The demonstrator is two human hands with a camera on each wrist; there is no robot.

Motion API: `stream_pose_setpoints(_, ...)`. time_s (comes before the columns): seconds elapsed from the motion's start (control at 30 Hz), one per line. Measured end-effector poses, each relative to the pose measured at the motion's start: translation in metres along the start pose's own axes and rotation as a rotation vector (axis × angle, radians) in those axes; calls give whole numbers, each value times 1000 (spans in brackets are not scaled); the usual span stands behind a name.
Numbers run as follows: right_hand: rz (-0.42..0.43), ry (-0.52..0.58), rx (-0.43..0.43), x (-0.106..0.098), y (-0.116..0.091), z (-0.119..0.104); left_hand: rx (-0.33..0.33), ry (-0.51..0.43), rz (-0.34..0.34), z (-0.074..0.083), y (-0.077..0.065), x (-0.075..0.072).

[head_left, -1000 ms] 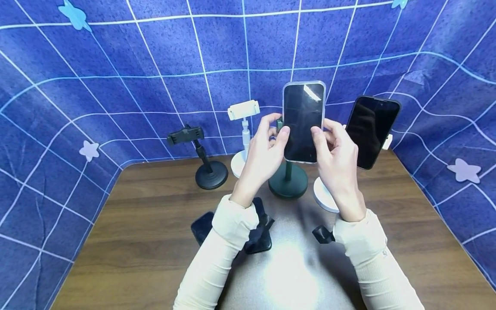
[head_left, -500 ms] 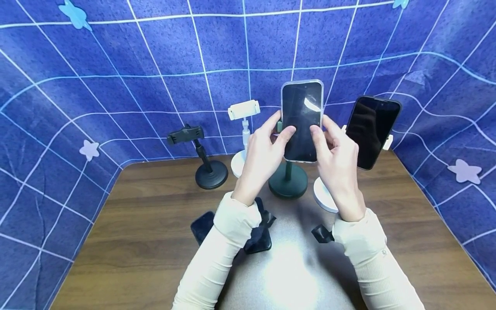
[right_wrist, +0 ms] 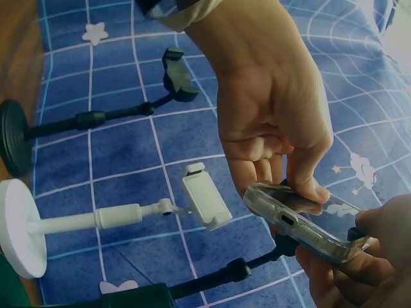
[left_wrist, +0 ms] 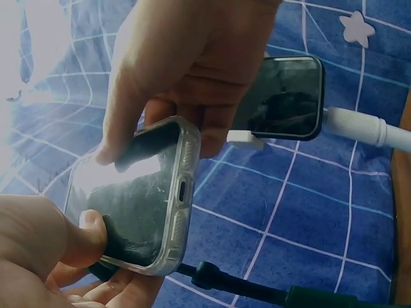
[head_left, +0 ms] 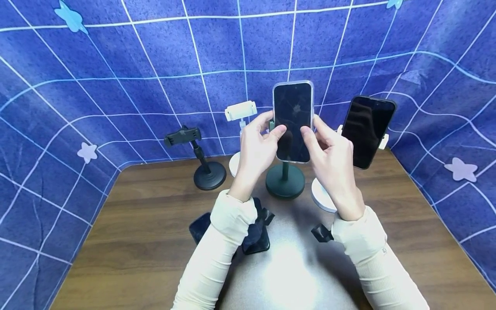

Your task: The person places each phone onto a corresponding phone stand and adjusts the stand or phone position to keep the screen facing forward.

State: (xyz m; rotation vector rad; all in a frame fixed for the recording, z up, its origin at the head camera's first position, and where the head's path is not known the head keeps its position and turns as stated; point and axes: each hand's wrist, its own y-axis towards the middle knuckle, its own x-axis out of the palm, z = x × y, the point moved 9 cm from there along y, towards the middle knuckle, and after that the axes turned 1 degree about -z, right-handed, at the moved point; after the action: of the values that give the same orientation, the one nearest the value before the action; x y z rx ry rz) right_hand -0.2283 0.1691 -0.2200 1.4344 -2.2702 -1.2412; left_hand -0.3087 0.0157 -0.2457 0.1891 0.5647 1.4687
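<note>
A smartphone (head_left: 293, 120) in a clear case stands upright at the green phone stand (head_left: 285, 181), its dark screen facing me. My left hand (head_left: 258, 144) grips its left side, thumb on the screen and fingers at the edge and behind. On the other side my right hand (head_left: 332, 157) holds it likewise. A bit of the green clamp (head_left: 272, 125) shows at the phone's left edge; the phone hides the rest. In the left wrist view the phone's bottom edge (left_wrist: 182, 192) with its charging port shows. Both thumbs touch the screen there.
At the right a second smartphone (head_left: 369, 131) sits in a white stand (head_left: 323, 198). A black stand (head_left: 209, 175) and a white stand (head_left: 240, 111) with bare clamps are at left. Dark phones (head_left: 257, 241) lie under my left forearm. A small black object (head_left: 321, 233) lies near my right sleeve.
The smartphone and both hands have shifted slightly left over the green stand. The view has turned a little too. Both hands keep their grip, thumbs on the screen.
</note>
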Motion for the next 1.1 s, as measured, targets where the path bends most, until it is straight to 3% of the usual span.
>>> stream_pose_setpoints(0.13,7,-33,6,1,0,21,-29,-19,4,-3,1,0)
stream_pose_setpoints(0.27,-83,-17,81,5,0,33,-51,-27,24,-4,1,-2)
stream_pose_setpoints(0.4,-138,2,109,7,3,36,-55,-24,29,-4,1,-2)
stream_pose_setpoints(0.73,-136,-49,75,7,6,37,-56,-1,28,-5,0,-2)
stream_pose_setpoints(0.9,-84,-52,-39,6,11,35,-41,10,31,-1,0,-3)
stream_pose_setpoints(1.1,-73,-124,-241,5,8,25,-53,40,31,0,0,-5)
